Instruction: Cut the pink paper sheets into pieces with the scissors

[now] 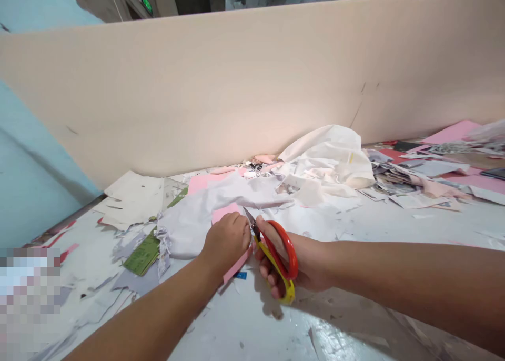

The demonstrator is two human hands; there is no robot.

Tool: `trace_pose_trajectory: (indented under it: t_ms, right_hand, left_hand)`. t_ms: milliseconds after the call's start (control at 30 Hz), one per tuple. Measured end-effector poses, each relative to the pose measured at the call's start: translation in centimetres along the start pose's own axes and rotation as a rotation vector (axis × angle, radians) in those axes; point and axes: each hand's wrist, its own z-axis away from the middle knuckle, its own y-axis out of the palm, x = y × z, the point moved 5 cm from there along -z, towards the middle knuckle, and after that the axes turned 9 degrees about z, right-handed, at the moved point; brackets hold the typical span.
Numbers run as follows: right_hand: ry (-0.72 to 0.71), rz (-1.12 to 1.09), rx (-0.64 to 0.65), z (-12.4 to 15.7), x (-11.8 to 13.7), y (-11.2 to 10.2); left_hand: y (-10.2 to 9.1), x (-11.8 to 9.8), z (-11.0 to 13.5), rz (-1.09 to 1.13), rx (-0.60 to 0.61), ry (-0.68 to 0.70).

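The bench (244,332) is bearing paper scraps (394,178) along its back edge; left fingers (243,230) are clamping pink paper (225,212), right fingers (273,278) gripping red-and-yellow scissors (292,253)

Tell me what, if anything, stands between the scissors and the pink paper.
Your left hand, curled over the pink paper, sits right beside the scissor blades and hides part of the paper. Nothing else visible intervenes.

No lettering can be read; marks on the green sign (145,1) and blue label (240,275) are too blurred.
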Motion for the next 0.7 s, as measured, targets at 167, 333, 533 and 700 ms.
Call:
trace_pose_trajectory:
  t_ms: [167, 333, 533, 700]
  right_hand:
    - [0.023, 0.094, 0.073, 0.4, 1.0, 0.4]
    - [0.032, 0.072, 0.021, 0.1, 1.4, 0.2]
    - [0.057, 0.136, 0.041, -0.6, 2.2, 0.0]
    - [0.047, 0.182, -0.004, -0.9, 3.1, -0.4]
  left_hand:
    - [0.0, 0.1, 0.1, 0.014, -0.009, -0.017]
    - [-0.3, 0.0, 0.1, 0.051, 0.003, -0.003]
    - [-0.4, 0.1, 0.1, 0.069, 0.005, -0.030]
    - [-0.3, 0.1, 0.1, 0.075, 0.036, -0.015]
